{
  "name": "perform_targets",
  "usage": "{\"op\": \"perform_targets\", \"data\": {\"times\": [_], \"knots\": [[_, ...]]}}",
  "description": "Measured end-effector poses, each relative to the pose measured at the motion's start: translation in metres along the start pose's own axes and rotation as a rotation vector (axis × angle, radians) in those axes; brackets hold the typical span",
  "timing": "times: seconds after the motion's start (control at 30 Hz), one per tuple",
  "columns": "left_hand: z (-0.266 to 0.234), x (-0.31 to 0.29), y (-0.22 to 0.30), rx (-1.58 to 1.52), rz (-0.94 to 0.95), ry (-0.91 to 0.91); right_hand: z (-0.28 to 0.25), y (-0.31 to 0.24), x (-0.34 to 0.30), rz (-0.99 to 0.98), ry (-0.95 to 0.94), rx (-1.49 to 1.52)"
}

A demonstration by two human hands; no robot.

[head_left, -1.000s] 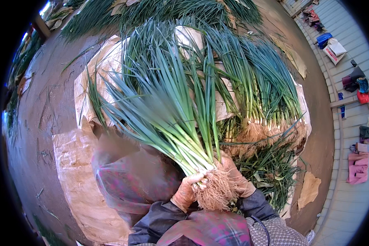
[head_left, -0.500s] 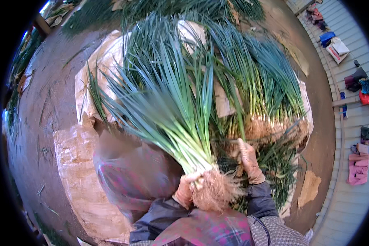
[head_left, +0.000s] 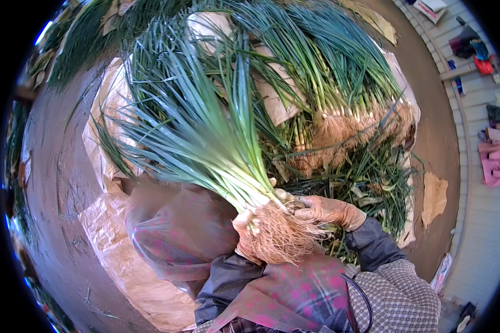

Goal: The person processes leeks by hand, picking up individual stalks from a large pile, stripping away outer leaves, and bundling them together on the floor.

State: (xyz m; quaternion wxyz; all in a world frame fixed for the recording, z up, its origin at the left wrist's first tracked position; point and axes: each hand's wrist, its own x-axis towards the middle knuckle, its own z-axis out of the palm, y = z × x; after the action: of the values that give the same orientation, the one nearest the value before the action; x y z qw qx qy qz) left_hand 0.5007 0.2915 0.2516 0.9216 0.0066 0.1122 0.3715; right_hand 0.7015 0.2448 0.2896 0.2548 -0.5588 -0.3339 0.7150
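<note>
A large bunch of green garlic (head_left: 236, 177), with long flat leaves, pale stems and a bushy tan root mass (head_left: 286, 236), lies slanted toward the far left. My left hand (head_left: 244, 233), in a stained orange-brown glove, is wrapped round the pale stems just above the roots. My right hand (head_left: 325, 211), gloved alike, presses its closed fingers against the stem bases on the right side of the bunch; its fingertips are partly hidden among them. Beyond my right hand, more green garlic (head_left: 361, 105) rests in a row, roots toward me.
Loose green leaves and trimmings (head_left: 366, 191) lie right of my hands. Tan sheeting (head_left: 116, 244) spreads under the plants and at the left. A sheer patterned cloth (head_left: 177, 233) covers my left knee. A corrugated wall (head_left: 483, 216) with hanging items stands at the right, past bare floor (head_left: 433, 150).
My right hand has come from right of the bunch to its stem bases. The bunch stays in my left hand, and the whole view has shifted and turned slightly.
</note>
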Motion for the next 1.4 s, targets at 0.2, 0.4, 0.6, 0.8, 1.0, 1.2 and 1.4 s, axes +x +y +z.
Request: {"op": "perform_targets", "data": {"times": [0.2, 0.4, 0.6, 0.8, 1.0, 1.2, 1.4], "knots": [[-0.011, 0.002, 0.004, 0.041, 0.093, -0.189, -0.052, 0.081, -0.082, 0.267, 0.375, -0.18], [-0.008, -0.001, 0.009, 0.097, 0.2, -0.309, -0.045, 0.066, -0.071, 0.164, 0.312, -0.157], [-0.009, -0.014, 0.029, -0.01, 0.081, -0.308, -0.018, 0.017, 0.024, -0.183, 0.079, -0.265], [-0.011, -0.036, 0.054, -0.097, 0.136, -0.534, -0.069, -0.008, 0.132, -0.445, 0.913, -0.939], [-0.004, -0.03, 0.046, -0.026, 0.182, -0.185, -0.011, -0.016, 0.26, -0.145, 0.988, -0.778], [0.001, -0.029, 0.048, 0.037, 0.18, 0.019, -0.047, -0.068, 0.16, -0.271, 0.533, -0.549], [0.003, -0.016, 0.036, 0.031, 0.114, 0.095, -0.084, -0.082, 0.038, -0.365, 1.014, -0.131]]}}
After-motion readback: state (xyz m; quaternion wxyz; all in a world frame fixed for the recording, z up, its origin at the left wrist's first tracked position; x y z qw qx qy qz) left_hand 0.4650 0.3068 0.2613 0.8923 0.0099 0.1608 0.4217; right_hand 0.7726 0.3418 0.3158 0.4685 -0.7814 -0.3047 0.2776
